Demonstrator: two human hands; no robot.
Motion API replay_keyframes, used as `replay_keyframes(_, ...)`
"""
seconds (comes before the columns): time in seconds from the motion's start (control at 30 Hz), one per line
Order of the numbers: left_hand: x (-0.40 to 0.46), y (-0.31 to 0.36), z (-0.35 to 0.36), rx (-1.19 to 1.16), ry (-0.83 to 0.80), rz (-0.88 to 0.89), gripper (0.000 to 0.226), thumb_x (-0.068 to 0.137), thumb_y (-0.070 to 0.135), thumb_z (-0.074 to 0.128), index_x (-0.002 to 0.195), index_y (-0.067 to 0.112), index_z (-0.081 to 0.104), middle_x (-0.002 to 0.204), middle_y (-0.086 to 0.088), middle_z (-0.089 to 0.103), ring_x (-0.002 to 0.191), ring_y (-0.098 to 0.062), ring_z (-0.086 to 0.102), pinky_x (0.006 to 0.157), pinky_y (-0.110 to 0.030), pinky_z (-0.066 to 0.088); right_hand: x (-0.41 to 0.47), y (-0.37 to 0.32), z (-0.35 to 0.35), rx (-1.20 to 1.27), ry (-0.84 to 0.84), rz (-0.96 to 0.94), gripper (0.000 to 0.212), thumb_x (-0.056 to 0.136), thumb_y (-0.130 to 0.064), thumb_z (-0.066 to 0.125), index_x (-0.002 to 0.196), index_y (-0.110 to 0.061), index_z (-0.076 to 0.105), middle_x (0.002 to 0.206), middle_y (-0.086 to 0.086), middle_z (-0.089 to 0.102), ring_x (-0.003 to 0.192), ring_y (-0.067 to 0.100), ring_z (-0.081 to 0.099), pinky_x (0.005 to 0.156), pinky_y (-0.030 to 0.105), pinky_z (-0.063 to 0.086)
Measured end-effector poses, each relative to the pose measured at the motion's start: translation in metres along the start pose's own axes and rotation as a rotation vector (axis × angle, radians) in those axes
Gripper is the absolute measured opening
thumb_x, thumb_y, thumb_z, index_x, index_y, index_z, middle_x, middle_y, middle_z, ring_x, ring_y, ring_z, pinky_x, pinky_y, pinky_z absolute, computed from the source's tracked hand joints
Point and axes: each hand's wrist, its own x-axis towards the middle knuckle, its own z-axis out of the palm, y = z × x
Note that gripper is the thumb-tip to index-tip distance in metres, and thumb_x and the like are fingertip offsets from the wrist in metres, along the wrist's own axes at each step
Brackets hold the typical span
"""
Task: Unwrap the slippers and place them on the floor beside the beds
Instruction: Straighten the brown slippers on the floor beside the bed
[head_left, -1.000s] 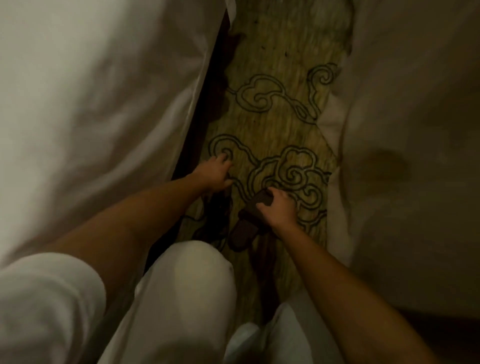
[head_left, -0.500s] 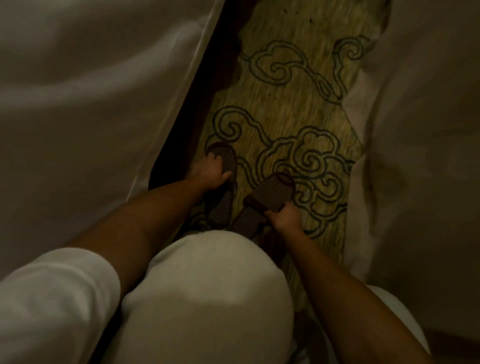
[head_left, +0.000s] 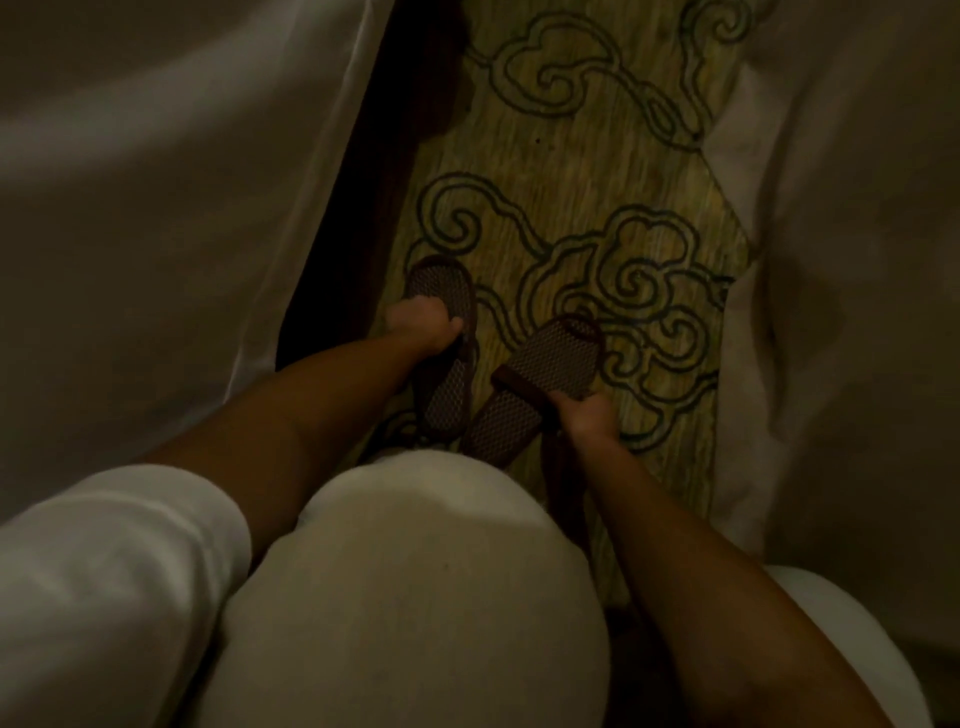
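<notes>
Two dark brown mesh slippers lie on the patterned carpet between two beds. The left slipper (head_left: 447, 384) points away from me, close to the left bed's dark base. My left hand (head_left: 423, 330) grips its strap. The right slipper (head_left: 545, 374) lies angled toward the upper right, its heel close to the left slipper's heel. My right hand (head_left: 587, 415) holds the edge of its strap. My knee (head_left: 415, 571) in white trousers hides the slippers' heels.
White bed linen hangs on the left bed (head_left: 182, 208) and on the right bed (head_left: 857, 260), leaving a narrow strip of yellow-green carpet (head_left: 571, 156) with dark swirl outlines. A dark wooden bed base (head_left: 384, 156) runs along the left.
The view has shifted and both slippers have come into sight. They have moved slightly forward on the carpet with my hands, which stay gripped on the straps.
</notes>
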Motion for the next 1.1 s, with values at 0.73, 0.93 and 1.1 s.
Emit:
replay_keyframes(0.73,0.008,-0.008,-0.028,-0.450,0.269,0.151,0.034,0.090,0.020,0.061,0.120,0.004,0.059,0.115,-0.024,0.067,0.106,-0.039,0.064,0.079,-0.036,0.047,-0.030,-0.026,0.016,0.545,-0.162,0.068,0.025,0.102,-0.005,0.048,0.079,-0.015,0.045,0.078,0.009,0.065,0.039,0.016,0.065,0.046,0.030,0.051)
replay_keyframes(0.93,0.017,0.026,-0.058,-0.252,0.223,0.409,0.042,0.088,0.021,0.064,0.127,0.006,0.061,0.121,-0.025,0.061,0.114,-0.041,0.057,0.092,-0.041,0.047,-0.069,-0.024,0.060,0.729,-0.382,0.219,0.008,0.106,-0.015,0.043,0.108,-0.013,0.050,0.099,0.016,0.070,0.067,0.021,0.072,0.072,0.031,0.052)
replay_keyframes(1.1,0.012,0.031,-0.030,-0.023,0.195,0.488,0.046,0.089,0.030,0.066,0.131,0.013,0.060,0.128,-0.019,0.058,0.120,-0.039,0.053,0.094,-0.041,0.045,-0.076,0.003,0.088,0.582,-0.560,0.339,0.045,0.108,-0.032,0.042,0.144,-0.006,0.050,0.137,0.022,0.061,0.121,0.040,0.061,0.110,0.054,0.045)
